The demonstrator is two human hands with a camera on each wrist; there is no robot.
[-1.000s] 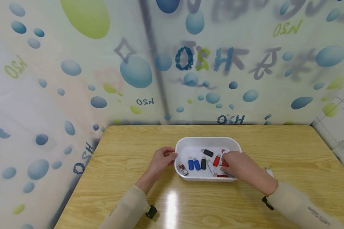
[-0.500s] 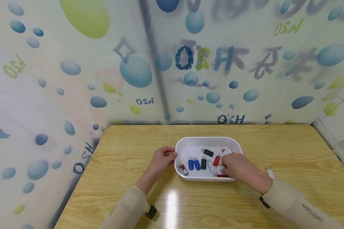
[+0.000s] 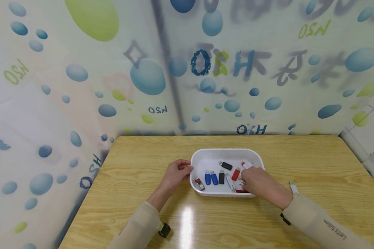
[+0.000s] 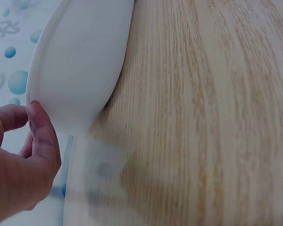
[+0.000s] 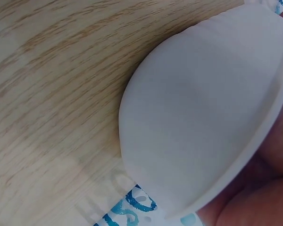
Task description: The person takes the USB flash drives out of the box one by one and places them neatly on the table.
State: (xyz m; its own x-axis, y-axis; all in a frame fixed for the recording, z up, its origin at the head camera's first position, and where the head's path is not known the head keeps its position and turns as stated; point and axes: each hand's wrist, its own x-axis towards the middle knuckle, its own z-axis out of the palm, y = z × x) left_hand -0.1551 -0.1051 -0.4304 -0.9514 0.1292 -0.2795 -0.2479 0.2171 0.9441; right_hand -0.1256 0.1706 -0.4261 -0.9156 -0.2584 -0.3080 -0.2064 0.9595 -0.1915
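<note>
A white oval plastic tub [image 3: 224, 150] on the table holds several USB sticks. My left hand [image 3: 176, 173] pinches the tub's left rim between thumb and fingers, close up in the left wrist view. Over the tub's right end, my right hand [image 3: 263, 183] reaches in among the sticks; its fingertips are mostly hidden, so I cannot tell what they hold. Nearest to it lie a red USB stick [image 3: 235, 174], a white one with a red end [image 3: 245, 165] and a white one [image 3: 230, 182]. Two blue sticks [image 3: 214, 178] and a black stick [image 3: 221, 177] lie further left.
A white USB stick [image 3: 294, 187] lies on the wooden table [image 3: 143, 152], right of the tub beside the right sleeve. Another black stick [image 3: 226, 166] and a red-and-silver one [image 3: 200, 185] are in the tub. A patterned curtain [image 3: 187, 103] stands behind the table.
My right hand and forearm have shifted slightly left and down; the red stick seen at its fingertips earlier is now out of sight. The left hand and tub stay put.
</note>
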